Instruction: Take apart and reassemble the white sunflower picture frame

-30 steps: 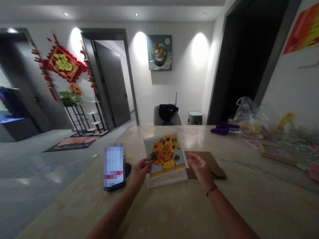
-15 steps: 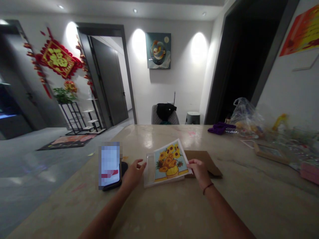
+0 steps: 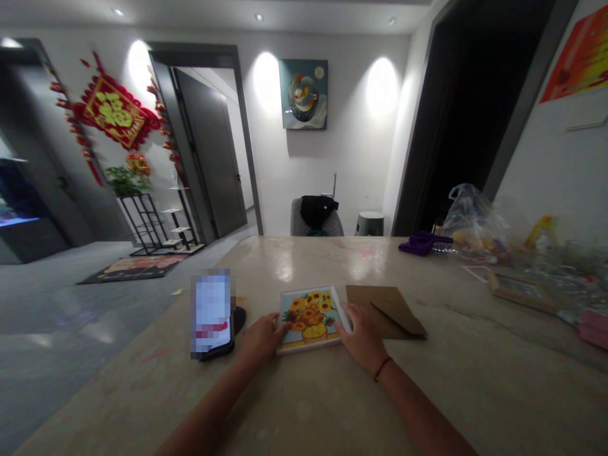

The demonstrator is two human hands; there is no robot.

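A sunflower picture [image 3: 308, 316] lies on the table, lined up over a shallow pale frame or tray [image 3: 313, 345] whose edges show around it. At its left edge is my left hand [image 3: 263, 334], closed with the thumb over the picture's lower left side. My right hand [image 3: 363, 332] grips the right side, fingers along the raised white edge and thumb near the lower corner. Parts of both side edges are hidden under my fingers. Just right of my right hand rests a brown kraft envelope [image 3: 394, 310].
A lit phone [image 3: 212, 313] leans on a dark round stand [image 3: 239, 318] at the left. On the right are a wooden photo frame [image 3: 520, 291], a purple cloth [image 3: 422, 242], a clear plastic bag [image 3: 475, 221] and a pink box [image 3: 593, 328]. A chair [image 3: 316, 218] stands beyond the table.
The sunflower picture has moved left and down, from tilted above the pale frame to lying in line with it. My left hand has come onto its left edge; my right hand moved left with it.
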